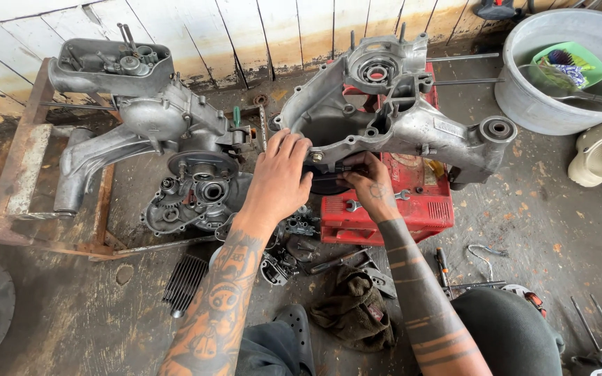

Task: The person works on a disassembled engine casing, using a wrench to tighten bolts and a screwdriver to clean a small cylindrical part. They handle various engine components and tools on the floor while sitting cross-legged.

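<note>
Bare aluminium fills the middle of your view: the open engine case [391, 111] sits propped on the red toolbox [384, 209], its hollow side turned towards you, near the white plank wall [259, 35] at the far edge of the concrete floor [552, 230]. Your left hand [278, 182] lies curled over the near rim of that case, fingers bent down against a dark round part [325, 184] at the case's lower edge. Your right hand [369, 182] is just beside it, fingertips pinched together on a small dark piece at the same spot; what exactly it grips is too small to tell. The two hands almost touch.

To your left a second engine case [155, 118] rests on a rusty steel frame [22, 181], with a round clutch-side cover [193, 198] below it. A spanner [377, 203] lies on the toolbox lid under your right wrist. Close to your knees sit a crumpled brown rag [353, 310] and loose small parts [287, 257]. At the far right corner of the floor stands a grey metal basin [524, 97], with a cream clog [599, 154] beside it.
</note>
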